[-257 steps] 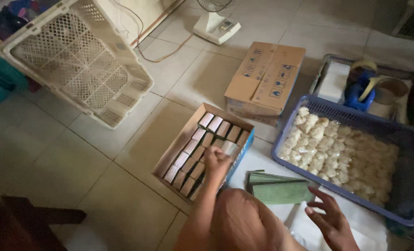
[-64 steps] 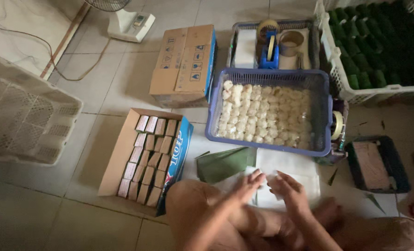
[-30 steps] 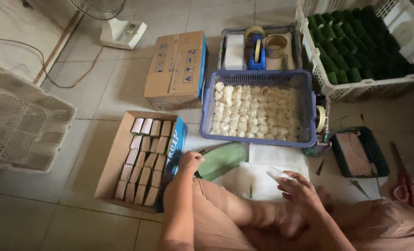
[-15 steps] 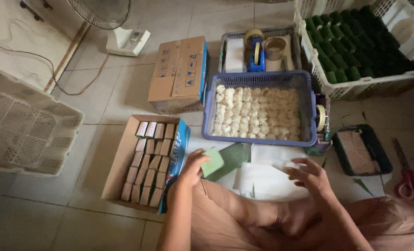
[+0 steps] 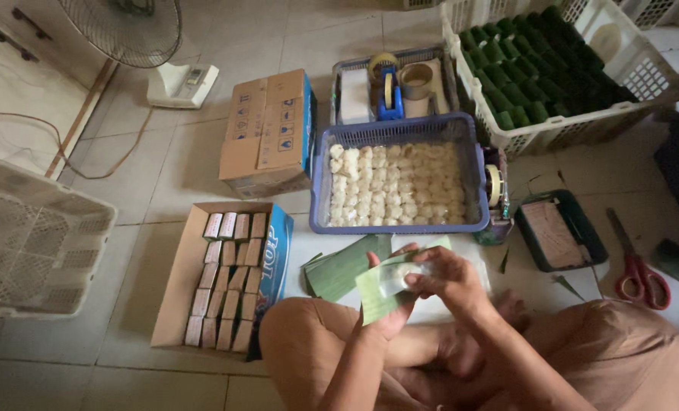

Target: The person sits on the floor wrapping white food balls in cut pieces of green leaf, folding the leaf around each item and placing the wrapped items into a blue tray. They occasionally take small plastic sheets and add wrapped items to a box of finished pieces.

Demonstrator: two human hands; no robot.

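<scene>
1. while the left hand (image 5: 389,316) cradles a green leaf strip (image 5: 377,293), the right hand (image 5: 450,278) pinches a small white wrapped piece (image 5: 400,275) onto it.
2. if the right-hand pinch loosens, the piece could slide off.
3. overfolding might split the leaf.

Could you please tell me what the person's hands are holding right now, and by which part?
The left hand supports a green leaf strip from beneath; the right hand presses a small white clear-wrapped piece onto it.

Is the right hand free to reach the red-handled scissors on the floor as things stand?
Probably not at once: the right hand is pressing a white piece onto the green leaf. The floor path to the red-handled scissors looks unobstructed.
</scene>
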